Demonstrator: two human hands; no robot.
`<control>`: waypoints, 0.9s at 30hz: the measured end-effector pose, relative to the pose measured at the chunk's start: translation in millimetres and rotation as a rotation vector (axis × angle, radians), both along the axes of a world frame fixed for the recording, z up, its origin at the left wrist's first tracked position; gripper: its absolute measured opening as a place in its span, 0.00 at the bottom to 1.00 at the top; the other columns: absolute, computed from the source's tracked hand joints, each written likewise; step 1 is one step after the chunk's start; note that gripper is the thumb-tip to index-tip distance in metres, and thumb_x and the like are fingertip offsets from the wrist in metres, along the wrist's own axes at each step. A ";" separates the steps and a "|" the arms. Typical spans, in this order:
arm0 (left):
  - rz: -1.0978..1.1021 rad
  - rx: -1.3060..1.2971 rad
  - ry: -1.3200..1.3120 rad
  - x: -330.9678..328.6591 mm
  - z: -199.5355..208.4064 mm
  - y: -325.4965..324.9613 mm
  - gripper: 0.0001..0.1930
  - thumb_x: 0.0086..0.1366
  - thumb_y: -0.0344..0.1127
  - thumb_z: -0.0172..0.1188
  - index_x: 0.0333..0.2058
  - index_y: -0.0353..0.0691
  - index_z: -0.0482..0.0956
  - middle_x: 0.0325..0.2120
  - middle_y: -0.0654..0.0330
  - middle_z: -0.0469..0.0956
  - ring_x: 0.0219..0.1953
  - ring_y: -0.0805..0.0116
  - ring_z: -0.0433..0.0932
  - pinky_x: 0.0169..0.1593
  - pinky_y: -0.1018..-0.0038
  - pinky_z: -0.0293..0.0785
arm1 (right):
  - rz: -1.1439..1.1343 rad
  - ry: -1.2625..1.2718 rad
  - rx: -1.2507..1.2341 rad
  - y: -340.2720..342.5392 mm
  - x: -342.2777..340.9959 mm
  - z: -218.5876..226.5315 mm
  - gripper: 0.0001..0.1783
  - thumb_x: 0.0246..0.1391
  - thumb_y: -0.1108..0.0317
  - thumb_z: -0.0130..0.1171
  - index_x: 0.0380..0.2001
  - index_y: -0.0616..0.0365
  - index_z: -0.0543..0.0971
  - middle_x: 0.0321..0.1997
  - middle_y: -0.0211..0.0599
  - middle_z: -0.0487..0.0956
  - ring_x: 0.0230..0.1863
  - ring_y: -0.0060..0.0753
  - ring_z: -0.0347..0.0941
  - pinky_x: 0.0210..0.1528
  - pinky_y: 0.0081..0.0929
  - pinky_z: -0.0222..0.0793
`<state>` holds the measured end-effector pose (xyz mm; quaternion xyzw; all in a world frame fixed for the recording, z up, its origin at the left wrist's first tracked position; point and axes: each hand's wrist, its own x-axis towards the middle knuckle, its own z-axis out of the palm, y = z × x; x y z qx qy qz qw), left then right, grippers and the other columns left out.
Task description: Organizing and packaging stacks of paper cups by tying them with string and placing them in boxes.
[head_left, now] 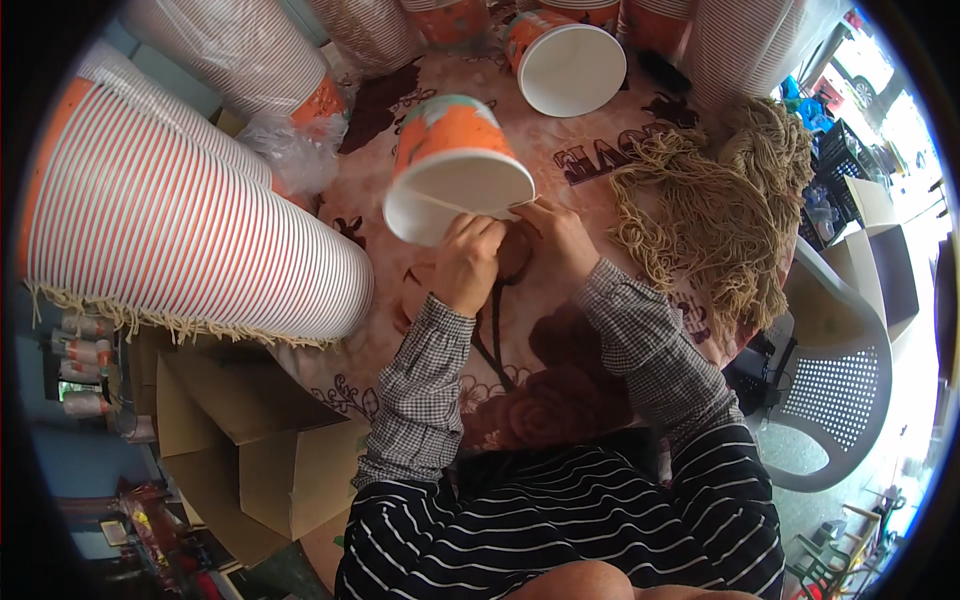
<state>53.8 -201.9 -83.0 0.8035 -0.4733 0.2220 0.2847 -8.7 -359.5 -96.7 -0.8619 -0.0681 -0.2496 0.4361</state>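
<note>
Orange bucket (450, 132) tilted mouth toward wearer, long axis running away, over flowered tablecloth (540, 400); cord (437, 202) at rim pinched by left hand (470, 262) and right hand (565, 240). Cardboard box (305, 470) parked left, grey chair (828, 400) right.

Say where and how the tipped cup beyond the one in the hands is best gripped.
Probably by the upper rim of the tipped cup, coming from the near side, thumb inside, fingers outside: its open mouth faces that way, while stacked cups crowd behind it.

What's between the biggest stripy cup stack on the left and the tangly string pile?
In the head view, an orange cup, with the left hand and right hand at it.
</note>
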 end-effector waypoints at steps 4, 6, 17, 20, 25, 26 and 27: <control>0.008 -0.095 0.110 6.2 -11.6 1.5 0.10 0.53 0.19 0.56 0.35 0.34 0.79 0.35 0.52 0.79 0.43 0.53 0.77 0.47 0.63 0.74 | -0.054 0.045 0.047 -3.2 3.5 -6.9 0.20 0.49 0.78 0.56 0.48 0.63 0.77 0.44 0.53 0.79 0.45 0.56 0.77 0.46 0.41 0.74; 0.065 -0.171 0.216 6.7 -10.5 2.3 0.10 0.58 0.21 0.56 0.39 0.36 0.79 0.37 0.53 0.79 0.44 0.54 0.77 0.48 0.63 0.73 | -0.058 0.034 0.055 -5.7 2.6 -9.0 0.19 0.49 0.78 0.55 0.47 0.63 0.77 0.45 0.54 0.79 0.45 0.56 0.77 0.46 0.41 0.74; -0.008 -0.012 0.232 4.9 -16.7 0.1 0.14 0.54 0.21 0.55 0.39 0.38 0.80 0.38 0.56 0.78 0.44 0.53 0.76 0.48 0.62 0.72 | -0.070 0.046 0.065 -3.8 5.5 -10.1 0.16 0.51 0.78 0.53 0.45 0.63 0.78 0.44 0.54 0.79 0.44 0.56 0.77 0.46 0.42 0.74; -0.023 -0.002 0.242 9.1 -20.2 1.2 0.13 0.53 0.21 0.55 0.38 0.37 0.79 0.36 0.55 0.77 0.42 0.52 0.76 0.46 0.62 0.73 | -0.060 0.034 0.053 -4.5 6.0 -10.4 0.16 0.51 0.78 0.53 0.44 0.63 0.78 0.44 0.54 0.79 0.44 0.56 0.77 0.46 0.42 0.74; -0.019 0.043 0.138 8.6 -14.5 -5.3 0.07 0.54 0.22 0.54 0.32 0.34 0.76 0.33 0.53 0.76 0.39 0.52 0.76 0.44 0.61 0.73 | -0.044 0.058 0.086 -7.3 6.3 -10.0 0.16 0.49 0.79 0.54 0.44 0.63 0.78 0.44 0.53 0.79 0.44 0.56 0.77 0.47 0.42 0.73; -0.017 0.042 0.140 7.6 -12.8 -5.7 0.07 0.54 0.22 0.54 0.32 0.34 0.76 0.33 0.53 0.76 0.39 0.52 0.76 0.44 0.61 0.73 | -0.042 0.060 0.085 -7.7 5.7 -10.6 0.16 0.49 0.79 0.54 0.44 0.63 0.78 0.44 0.53 0.79 0.44 0.56 0.77 0.47 0.42 0.73; -0.021 0.062 0.114 6.4 -11.2 -6.2 0.07 0.54 0.22 0.53 0.33 0.34 0.76 0.33 0.53 0.76 0.39 0.52 0.76 0.44 0.61 0.73 | -0.047 0.071 0.040 -8.6 4.7 -11.4 0.18 0.49 0.79 0.54 0.45 0.62 0.78 0.45 0.53 0.79 0.45 0.56 0.77 0.47 0.43 0.73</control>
